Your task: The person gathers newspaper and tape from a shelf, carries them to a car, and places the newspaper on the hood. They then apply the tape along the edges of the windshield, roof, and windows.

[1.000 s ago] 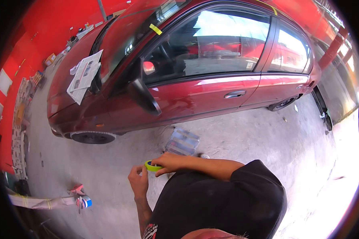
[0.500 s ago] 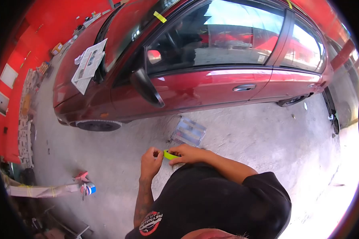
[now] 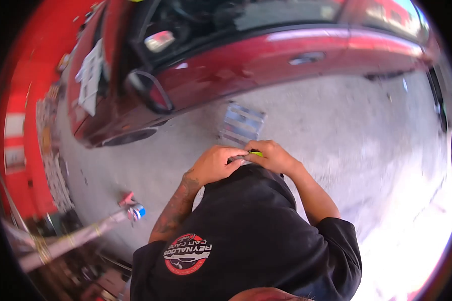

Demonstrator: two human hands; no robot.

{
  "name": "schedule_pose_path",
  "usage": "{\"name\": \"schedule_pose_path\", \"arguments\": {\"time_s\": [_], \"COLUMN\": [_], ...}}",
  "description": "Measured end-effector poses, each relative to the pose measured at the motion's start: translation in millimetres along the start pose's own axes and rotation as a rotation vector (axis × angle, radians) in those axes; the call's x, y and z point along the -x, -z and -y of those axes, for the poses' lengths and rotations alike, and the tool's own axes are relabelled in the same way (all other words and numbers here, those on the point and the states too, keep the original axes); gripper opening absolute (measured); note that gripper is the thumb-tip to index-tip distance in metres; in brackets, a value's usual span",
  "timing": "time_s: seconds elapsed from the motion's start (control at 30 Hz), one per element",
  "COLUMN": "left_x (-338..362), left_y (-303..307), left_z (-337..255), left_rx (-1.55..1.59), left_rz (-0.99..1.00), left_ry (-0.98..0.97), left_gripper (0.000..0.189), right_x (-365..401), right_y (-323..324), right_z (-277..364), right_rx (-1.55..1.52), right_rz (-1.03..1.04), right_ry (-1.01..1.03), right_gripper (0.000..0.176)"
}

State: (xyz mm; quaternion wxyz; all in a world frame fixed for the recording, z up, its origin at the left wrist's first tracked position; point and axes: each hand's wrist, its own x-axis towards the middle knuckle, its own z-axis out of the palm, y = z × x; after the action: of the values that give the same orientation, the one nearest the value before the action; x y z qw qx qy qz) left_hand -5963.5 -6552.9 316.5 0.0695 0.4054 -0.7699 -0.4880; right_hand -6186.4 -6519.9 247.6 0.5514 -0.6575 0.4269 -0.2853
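My right hand (image 3: 272, 156) is closed around a roll of yellow-green tape (image 3: 256, 153), mostly hidden by the fingers. Against it, my left hand (image 3: 218, 163) has its thumb and fingers curled together, the tips meeting the right hand's at the roll. Something small and greyish shows between the left fingers, too blurred to name. Both hands are close in front of my black shirt (image 3: 256, 210). Beyond them stands a dark red car (image 3: 246, 62), its side facing me.
A flat grey-striped panel or box (image 3: 242, 123) lies on the concrete floor before the car. Newspaper (image 3: 90, 78) covers part of the hood. To the left are a blue-and-white can (image 3: 136, 212) and a paper-wrapped long part (image 3: 78, 240). The side mirror (image 3: 150, 91) sticks out.
My view has tipped downward, so the car sits higher in the picture. My left hand has turned and come in against the tape roll, which my right hand still holds.
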Motion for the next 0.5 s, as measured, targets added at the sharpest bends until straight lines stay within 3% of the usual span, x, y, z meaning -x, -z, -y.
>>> {"name": "schedule_pose_path", "arguments": {"time_s": [0.13,0.17,0.23,0.27,0.33,0.4,0.5], "left_x": [-62,-73,-98,-115,-137,-154,-177], "left_y": [17,19,35,43,60,71,103], "left_z": [-29,-34,-63,-77,-97,-105,-129], "left_rx": [-0.292,-0.412,-0.475,-0.512,-0.578,-0.556,-0.504], "left_rz": [0.373,0.353,0.502,0.574,0.679,0.690,0.597], "left_ry": [-0.352,-0.411,-0.471,-0.529,-0.557,-0.703,-0.725], "left_gripper": [0.029,0.030,0.031,0.031,0.028,0.026,0.023], "right_x": [49,56,62,57,46,33,20], "right_y": [4,2,-2,-6,-4,-9,-14], "right_z": [-3,0,10,14,34,44,55], "right_rx": [-0.275,-0.331,-0.424,-0.402,-0.141,0.094,0.115], "right_rz": [-0.259,-0.333,-0.500,-0.644,-0.810,-0.956,-1.109], "right_ry": [-0.123,-0.159,-0.231,-0.150,-0.183,-0.244,-0.282], "right_gripper": [0.016,0.015,0.014,0.016,0.020,0.023,0.018]}}
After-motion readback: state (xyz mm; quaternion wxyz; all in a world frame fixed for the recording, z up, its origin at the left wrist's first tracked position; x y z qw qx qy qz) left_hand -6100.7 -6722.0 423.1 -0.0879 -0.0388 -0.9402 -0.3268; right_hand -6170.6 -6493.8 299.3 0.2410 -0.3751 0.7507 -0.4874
